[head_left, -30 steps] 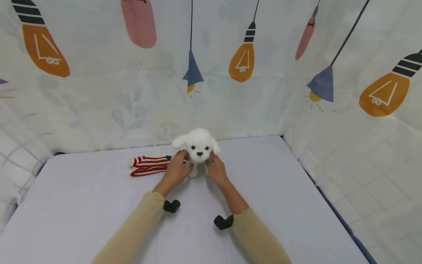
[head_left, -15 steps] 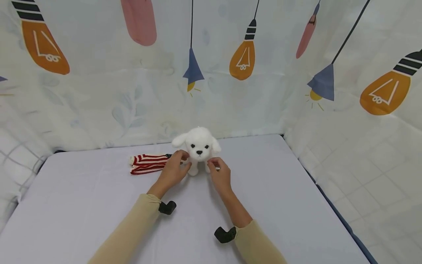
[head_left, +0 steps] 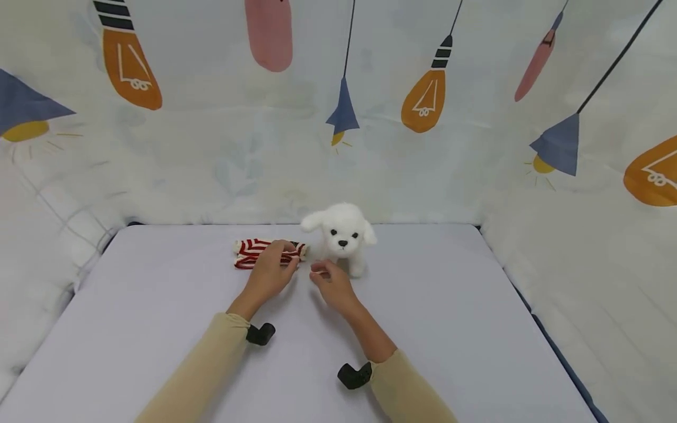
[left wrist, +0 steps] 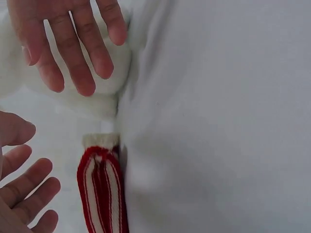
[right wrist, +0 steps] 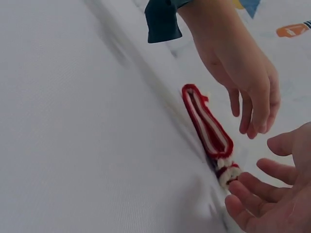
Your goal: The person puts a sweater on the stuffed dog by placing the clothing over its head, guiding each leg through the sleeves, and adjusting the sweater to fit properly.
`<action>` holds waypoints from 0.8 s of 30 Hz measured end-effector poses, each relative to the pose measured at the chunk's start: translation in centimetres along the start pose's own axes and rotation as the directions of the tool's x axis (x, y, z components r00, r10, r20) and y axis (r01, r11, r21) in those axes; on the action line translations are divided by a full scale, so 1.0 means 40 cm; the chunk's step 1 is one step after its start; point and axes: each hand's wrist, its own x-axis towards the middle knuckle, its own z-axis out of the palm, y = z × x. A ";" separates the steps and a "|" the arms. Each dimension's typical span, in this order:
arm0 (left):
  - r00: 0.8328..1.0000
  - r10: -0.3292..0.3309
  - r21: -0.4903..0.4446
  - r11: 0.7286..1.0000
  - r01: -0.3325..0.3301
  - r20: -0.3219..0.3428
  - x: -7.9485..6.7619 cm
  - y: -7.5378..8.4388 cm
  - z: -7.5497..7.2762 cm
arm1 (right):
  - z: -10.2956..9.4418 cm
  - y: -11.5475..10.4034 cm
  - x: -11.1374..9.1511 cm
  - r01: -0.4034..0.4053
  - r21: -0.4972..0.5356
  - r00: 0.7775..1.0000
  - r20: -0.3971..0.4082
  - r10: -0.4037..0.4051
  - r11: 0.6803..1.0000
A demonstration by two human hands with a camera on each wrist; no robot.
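Observation:
A white plush dog [head_left: 342, 235] with floppy ears and dark eyes stands upright near the back of the table, facing me. To its left lies a folded red-and-white striped knit piece [head_left: 251, 252], partly covered by my left hand in the head view. My left hand [head_left: 271, 269] hovers at that knit piece [left wrist: 103, 189], its fingers loosely bent around nothing. Fingers spread and holding nothing, my right hand [head_left: 334, 288] is in front of the dog's lower left side. Both palms look empty in the right wrist view, where the right hand [right wrist: 277, 189] is beneath the left hand [right wrist: 243, 73].
A white cloth covers the table [head_left: 449, 329]. Right behind its back edge hangs a pale curtain [head_left: 211, 176] printed with bulbs and lamps, which also closes off both sides. A black wrist mount [head_left: 354, 376] sticks out inward from the right sleeve.
Both hands have left the plush dog and shifted left, the left one to over the striped knit piece. The head view has turned slightly left. The dog stays standing.

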 end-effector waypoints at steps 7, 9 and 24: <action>0.997 -0.050 0.057 0.997 0.053 -0.053 -0.014 -0.052 -0.029 | 0.032 -0.018 0.046 0.023 -0.087 0.999 0.046 -0.019 0.996; 0.996 -0.048 0.081 0.995 0.054 -0.069 -0.018 -0.065 -0.031 | 0.041 -0.023 0.059 0.057 -0.128 0.997 0.061 -0.049 0.990; 0.997 -0.036 0.145 0.988 0.046 -0.071 -0.034 -0.103 -0.042 | 0.091 -0.057 0.085 0.195 -0.278 0.976 0.146 -0.160 0.940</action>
